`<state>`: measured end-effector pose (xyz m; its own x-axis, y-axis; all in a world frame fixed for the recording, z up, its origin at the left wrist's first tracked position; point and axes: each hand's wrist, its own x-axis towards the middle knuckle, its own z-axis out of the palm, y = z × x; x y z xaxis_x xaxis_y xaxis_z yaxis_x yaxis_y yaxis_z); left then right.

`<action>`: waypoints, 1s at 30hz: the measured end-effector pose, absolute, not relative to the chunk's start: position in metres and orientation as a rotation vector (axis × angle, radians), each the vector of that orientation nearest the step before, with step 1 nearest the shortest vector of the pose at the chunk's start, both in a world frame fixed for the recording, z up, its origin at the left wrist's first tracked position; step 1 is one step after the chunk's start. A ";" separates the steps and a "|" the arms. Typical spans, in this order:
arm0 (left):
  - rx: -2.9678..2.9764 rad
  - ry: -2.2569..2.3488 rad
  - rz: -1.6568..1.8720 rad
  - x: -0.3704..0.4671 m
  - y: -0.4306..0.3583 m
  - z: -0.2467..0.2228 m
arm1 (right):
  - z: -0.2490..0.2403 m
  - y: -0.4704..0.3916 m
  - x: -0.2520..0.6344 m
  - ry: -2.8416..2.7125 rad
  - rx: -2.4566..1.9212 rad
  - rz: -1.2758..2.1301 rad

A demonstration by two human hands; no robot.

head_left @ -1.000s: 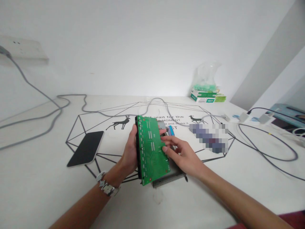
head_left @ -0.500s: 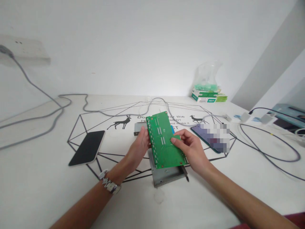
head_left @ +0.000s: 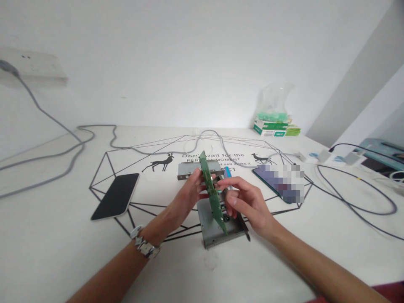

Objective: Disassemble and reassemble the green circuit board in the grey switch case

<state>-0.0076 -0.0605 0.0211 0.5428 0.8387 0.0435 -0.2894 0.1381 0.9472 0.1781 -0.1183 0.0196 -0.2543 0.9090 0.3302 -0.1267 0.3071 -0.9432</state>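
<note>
The green circuit board (head_left: 211,191) is tipped almost on edge, its component side facing right. My left hand (head_left: 188,189) grips it from the left, fingers partly hidden behind it. At its right face, my right hand (head_left: 248,202) has curled fingers against the components; the exact contact is partly hidden. Beneath the board lies a grey metal casing (head_left: 210,235), open side up. Behind my left hand sits another grey metal piece (head_left: 186,169). A blue-ended tool or strip (head_left: 227,171) shows just beyond my right fingers, and a dark pointed end (head_left: 248,237) sticks out at the casing's right edge.
A dark-screened phone (head_left: 116,196) lies at left and another phone (head_left: 277,183) at right. Grey cable (head_left: 151,151) runs along the back; black cable (head_left: 362,206) loops at right near white adapters (head_left: 326,155). Small boxes (head_left: 270,127) with a plastic bag (head_left: 274,101) stand at the back.
The circuit board has turned from showing its flat green back to nearly edge-on. My right hand has shifted from its right edge to the component side. My left hand stays at the left.
</note>
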 end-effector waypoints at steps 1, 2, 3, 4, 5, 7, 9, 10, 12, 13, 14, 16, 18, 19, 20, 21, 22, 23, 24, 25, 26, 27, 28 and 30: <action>1.148 0.617 0.889 -0.008 -0.061 0.021 | 0.020 -0.118 0.178 -1.467 -0.771 1.188; 1.133 0.650 0.890 -0.008 -0.062 0.021 | 0.021 -0.117 0.178 -1.456 -0.786 1.183; 1.117 0.678 0.892 -0.008 -0.062 0.021 | 0.021 -0.116 0.178 -1.444 -0.802 1.172; 1.102 0.699 0.895 -0.008 -0.063 0.021 | 0.021 -0.115 0.177 -1.435 -0.817 1.158; 1.091 0.713 0.897 -0.008 -0.063 0.021 | 0.021 -0.114 0.177 -1.428 -0.836 1.148; 1.081 0.730 0.897 -0.008 -0.063 0.020 | 0.020 -0.112 0.176 -1.424 -0.894 1.146; 1.078 0.739 0.890 -0.008 -0.064 0.021 | 0.019 -0.110 0.176 -1.440 -0.981 1.157; 1.078 0.740 0.880 -0.008 -0.064 0.021 | 0.018 -0.109 0.175 -1.458 -1.030 1.151; 1.081 0.741 0.864 -0.009 -0.064 0.021 | 0.015 -0.107 0.174 -1.514 -1.113 1.104; 1.083 0.743 0.856 -0.010 -0.064 0.021 | 0.013 -0.106 0.174 -1.547 -1.137 1.069; 1.085 0.745 0.848 -0.010 -0.065 0.021 | 0.011 -0.106 0.173 -1.577 -1.149 1.034; 1.085 0.748 0.834 -0.011 -0.066 0.022 | 0.009 -0.105 0.172 -1.624 -1.152 0.982; 1.081 0.745 0.820 -0.011 -0.068 0.023 | 0.008 -0.105 0.172 -1.654 -1.156 0.959; 1.079 0.739 0.817 -0.011 -0.069 0.024 | 0.009 -0.105 0.171 -1.666 -1.166 0.952; 1.074 0.730 0.819 -0.011 -0.070 0.025 | 0.009 -0.106 0.171 -1.676 -1.176 0.947; 1.068 0.717 0.825 -0.010 -0.071 0.026 | 0.010 -0.106 0.171 -1.685 -1.181 0.941; 1.062 0.700 0.831 -0.010 -0.072 0.027 | 0.011 -0.106 0.171 -1.693 -1.182 0.935; 1.055 0.679 0.837 -0.010 -0.073 0.028 | 0.011 -0.106 0.171 -1.699 -1.179 0.928; 1.050 0.658 0.839 -0.010 -0.073 0.028 | 0.011 -0.106 0.171 -1.705 -1.172 0.925; 1.048 0.637 0.838 -0.010 -0.074 0.028 | 0.011 -0.106 0.171 -1.708 -1.166 0.926; 1.051 0.616 0.836 -0.010 -0.074 0.028 | 0.011 -0.106 0.171 -1.711 -1.162 0.930; 1.059 0.595 0.832 -0.010 -0.074 0.028 | 0.010 -0.106 0.170 -1.710 -1.159 0.940; 1.069 0.577 0.827 -0.010 -0.074 0.027 | 0.009 -0.106 0.170 -1.707 -1.155 0.955; 1.081 0.547 0.814 -0.010 -0.074 0.025 | 0.008 -0.105 0.170 -1.697 -1.136 0.998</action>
